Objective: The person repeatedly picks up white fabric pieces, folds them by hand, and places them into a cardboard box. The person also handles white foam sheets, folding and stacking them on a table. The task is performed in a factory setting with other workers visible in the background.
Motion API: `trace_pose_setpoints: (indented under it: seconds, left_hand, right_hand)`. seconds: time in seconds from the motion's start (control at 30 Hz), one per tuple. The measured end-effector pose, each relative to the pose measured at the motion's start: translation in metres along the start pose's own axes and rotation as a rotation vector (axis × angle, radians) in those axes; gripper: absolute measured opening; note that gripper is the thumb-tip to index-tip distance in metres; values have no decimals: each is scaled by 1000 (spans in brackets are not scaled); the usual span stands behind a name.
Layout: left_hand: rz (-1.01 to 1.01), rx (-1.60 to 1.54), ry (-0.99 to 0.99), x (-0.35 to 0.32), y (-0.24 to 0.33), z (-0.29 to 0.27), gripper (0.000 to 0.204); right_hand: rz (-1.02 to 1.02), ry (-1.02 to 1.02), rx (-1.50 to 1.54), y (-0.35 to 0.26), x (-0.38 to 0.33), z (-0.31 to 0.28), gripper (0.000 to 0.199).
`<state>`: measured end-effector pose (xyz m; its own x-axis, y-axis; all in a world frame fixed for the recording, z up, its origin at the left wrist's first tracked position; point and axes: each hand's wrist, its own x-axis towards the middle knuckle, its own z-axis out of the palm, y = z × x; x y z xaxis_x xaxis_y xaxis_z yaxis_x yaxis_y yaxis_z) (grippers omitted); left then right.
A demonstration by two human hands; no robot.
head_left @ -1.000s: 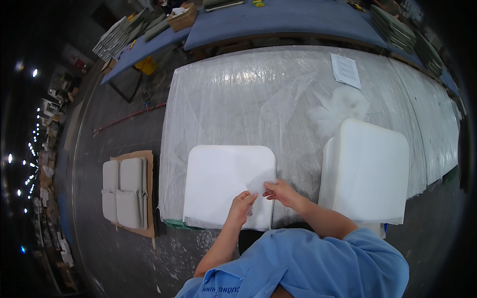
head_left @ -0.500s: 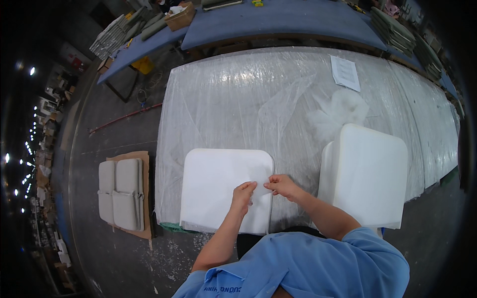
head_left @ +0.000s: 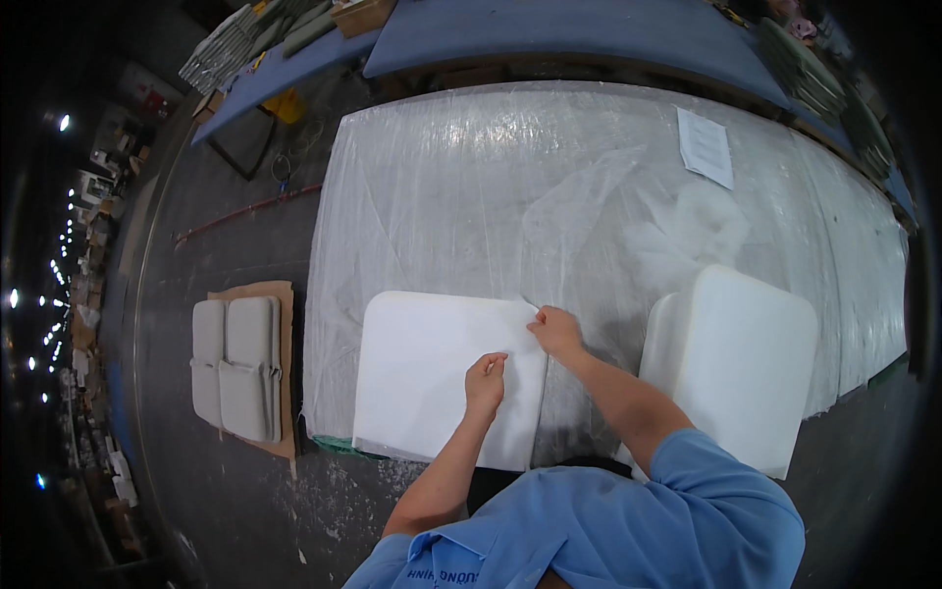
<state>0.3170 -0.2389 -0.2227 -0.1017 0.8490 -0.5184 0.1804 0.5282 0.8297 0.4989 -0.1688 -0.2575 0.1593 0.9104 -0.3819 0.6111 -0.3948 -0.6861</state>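
A white cushion pad [head_left: 432, 378] with rounded corners lies flat right in front of me, on a table wrapped in clear plastic. At its far right corner my right hand [head_left: 555, 331] is closed in a pinch on the pad's thin edge, which lifts to a small point there. My left hand [head_left: 486, 383] hovers over the right half of the pad, fingertips pressed together; whatever they hold, if anything, is too small to make out. More white cushion pads [head_left: 743, 368] lean in a stack to the right of my right forearm.
Wispy white fibre wadding [head_left: 702, 226] and a paper sheet [head_left: 706, 147] lie on the plastic-wrapped table [head_left: 442, 196]. Beyond runs a blue-topped table [head_left: 589, 39]. On the floor at left, grey cushions [head_left: 235, 368] rest on cardboard [head_left: 287, 373].
My right hand has moved away from the left one, up to the pad's far right corner, pulling its edge into a point. The left hand has barely shifted.
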Motion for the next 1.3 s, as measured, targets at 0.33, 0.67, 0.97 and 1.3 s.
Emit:
trace_pose_setpoints:
  seconds: [0.33, 0.67, 0.97, 1.3]
  left_hand:
    - [-39, -36, -31, 43, 35, 22, 19]
    - [-141, -67, -2, 25, 19, 1, 20]
    - [-128, 29, 50, 36, 5, 3, 29]
    - [-37, 421, 112, 98, 17, 19, 28]
  right_hand:
    - [-168, 242, 181, -7, -11, -18, 14]
    - [-495, 135, -242, 2, -37, 17, 14]
    - [-519, 158, 93, 8, -44, 14, 17]
    - [-49, 100, 1, 16, -30, -10, 22]
